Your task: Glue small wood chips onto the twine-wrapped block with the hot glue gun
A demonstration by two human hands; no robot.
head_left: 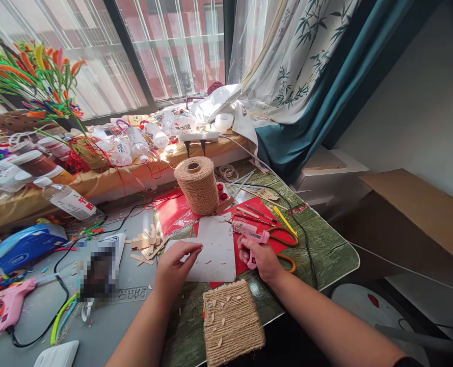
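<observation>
My right hand (262, 260) is wrapped round the grip of a pink glue gun (254, 235), whose nozzle points left over the red sheet. My left hand (177, 265) hovers by the left edge of a white sheet of paper (216, 244). Its thumb and forefinger meet in a pinch; anything between them is too small to make out. Below and between both hands lies a square piece wrapped in jute twine (234, 326), with several small wood chips on top. Behind the paper stands a large spool of jute twine (197, 186).
Craft sticks (148, 244) lie left of the paper. Orange-handled scissors (287, 262), a yellow craft knife (285, 221) and pencils rest on the red sheet at right. A black cable (306, 239) crosses the green tabletop. A second pink glue gun (14, 306) lies far left.
</observation>
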